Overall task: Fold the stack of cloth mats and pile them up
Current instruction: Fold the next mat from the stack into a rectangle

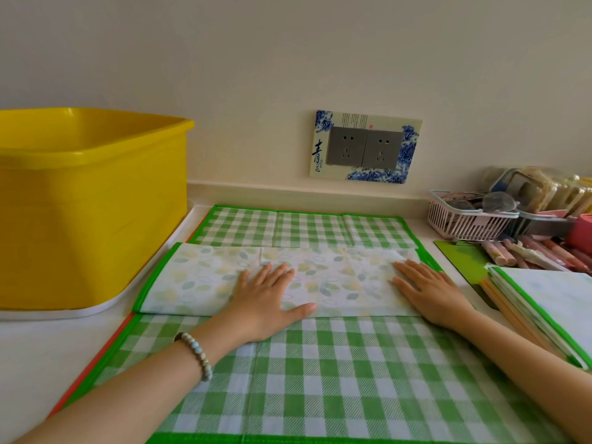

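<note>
Left hand [269, 302]: laid flat, palm down, fingers straight and slightly spread; it grips nothing and presses on the middle of the leaf-print strip [198, 280], with the thumb stretched out along the strip's near edge.
Right hand [429, 293]: also flat and relaxed, palm down, holding nothing; its fingers rest on the right end of the same strip.
Bracelet [198, 354]: pale beads round the left wrist.
Leaf-print strip: a long band of white cloth with faint green and yellow leaves, edged in green at its left end, lying across the checked mat [320, 379] from left to right.
Checked mat: green and white squares with a green border, spread flat on the counter; it shows both nearer than the strip and beyond it. An orange edge [96, 357] peeps out along its left side.
Folded pile [551, 302]: mats already folded, stacked just right of the checked mat, green and orange edges showing.
Counter [38, 354]: a pale, smooth top that meets the wall at a low raised lip.
Yellow tub [89, 219]: large, on the left, standing on a white tray [64, 315] beside the mat.
Pink basket [464, 219]: at the back right, with spectacles [493, 200] in it; wrapped packets lie around it.
Green board [461, 254]: flat on the counter between the basket and the pile.
Wall [288, 59]: plain cream, with a double grey socket [365, 147] in a blue-flowered frame.
</note>
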